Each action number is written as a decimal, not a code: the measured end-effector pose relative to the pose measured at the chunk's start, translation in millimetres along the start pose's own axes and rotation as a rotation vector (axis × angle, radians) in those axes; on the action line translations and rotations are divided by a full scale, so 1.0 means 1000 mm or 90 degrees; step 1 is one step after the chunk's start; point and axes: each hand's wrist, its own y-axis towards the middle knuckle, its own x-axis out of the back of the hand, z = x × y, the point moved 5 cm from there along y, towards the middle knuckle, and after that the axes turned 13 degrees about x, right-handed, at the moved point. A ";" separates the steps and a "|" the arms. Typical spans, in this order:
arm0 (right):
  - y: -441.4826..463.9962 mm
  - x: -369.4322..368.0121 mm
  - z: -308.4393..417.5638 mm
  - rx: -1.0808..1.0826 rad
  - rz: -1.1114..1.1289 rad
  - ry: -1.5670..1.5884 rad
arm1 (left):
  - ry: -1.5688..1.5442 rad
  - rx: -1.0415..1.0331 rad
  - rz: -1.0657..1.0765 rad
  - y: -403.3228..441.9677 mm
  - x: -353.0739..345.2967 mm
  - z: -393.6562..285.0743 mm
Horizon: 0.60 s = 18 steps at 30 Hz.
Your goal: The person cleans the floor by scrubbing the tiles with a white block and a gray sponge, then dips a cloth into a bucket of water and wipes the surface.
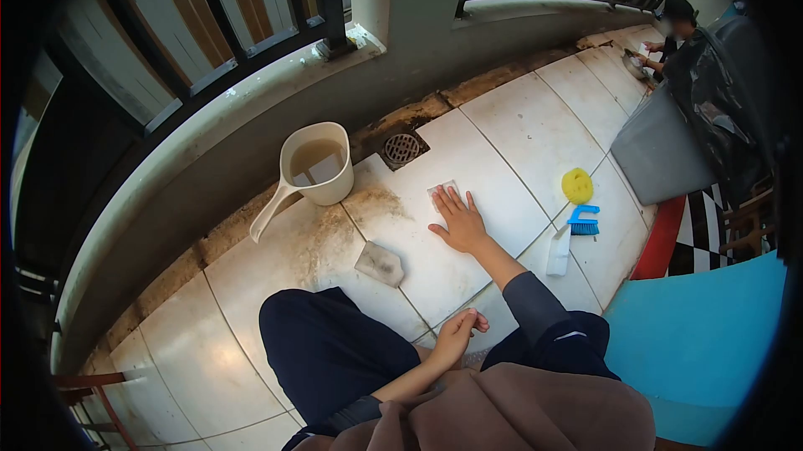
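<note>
One pale pad (pixel 442 193) lies on tile (pixel 502 238) near the drain (pixel 401 147), under our right hand (pixel 460 224), spread open; our left hand (pixel 456 338) half-curls, nothing visible in it. Pressing unevenly, we could skid the pad.

A brown-stained, white-tiled floor (pixel 493 146) carries a cream plastic dipper (pixel 336 189) of murky water, an angular grey block (pixel 380 264), a whitish pad (pixel 434 193), a round yellow sponge (pixel 577 187), a blue plastic brush (pixel 585 228) just beside a white bottle (pixel 558 255), and a grey plastic bin (pixel 659 150).
</note>
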 end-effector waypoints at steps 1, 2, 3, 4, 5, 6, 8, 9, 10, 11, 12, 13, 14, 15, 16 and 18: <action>-0.021 0.001 0.005 0.022 -0.027 -0.009 | 0.006 0.000 -0.001 0.000 0.000 0.000; -0.043 0.000 0.009 0.023 -0.031 -0.012 | 0.011 -0.002 -0.003 0.000 0.001 0.000; -0.066 0.003 0.016 0.025 -0.034 -0.015 | 0.017 -0.002 -0.005 0.000 0.002 -0.001; -0.087 0.006 0.021 0.026 -0.038 -0.017 | 0.027 -0.009 -0.007 -0.001 0.002 -0.002; -0.106 0.007 0.023 0.034 -0.052 0.016 | 0.032 -0.008 -0.011 -0.002 0.002 -0.001; -0.123 0.011 0.026 0.042 -0.066 0.049 | 0.038 -0.007 -0.014 -0.003 0.003 0.000; -0.140 0.019 0.021 0.010 -0.119 0.130 | 0.038 -0.011 -0.014 -0.001 0.005 0.003; -0.145 0.032 0.018 -0.031 -0.156 0.179 | 0.040 -0.011 -0.011 -0.001 0.004 0.003; -0.148 0.040 0.014 -0.071 -0.192 0.229 | 0.040 -0.011 -0.009 -0.001 0.003 0.002; -0.146 0.040 0.009 -0.097 -0.202 0.262 | 0.040 -0.011 -0.009 -0.001 0.002 0.002; -0.142 0.037 0.003 -0.122 -0.211 0.296 | 0.039 -0.010 -0.007 0.000 0.002 0.003; -0.136 0.032 0.000 -0.147 -0.221 0.330 | 0.038 -0.009 -0.007 0.001 0.003 0.004; -0.128 0.023 0.000 -0.130 -0.217 0.325 | 0.037 -0.008 -0.008 0.002 0.004 0.005; -0.117 0.016 0.003 -0.114 -0.212 0.322 | 0.030 -0.008 -0.005 0.001 0.003 0.005; -0.105 0.009 0.006 -0.095 -0.208 0.319 | 0.023 -0.008 -0.004 0.000 0.001 0.004; -0.080 0.005 0.005 -0.069 -0.213 0.335 | 0.013 -0.007 -0.004 -0.001 0.004 0.001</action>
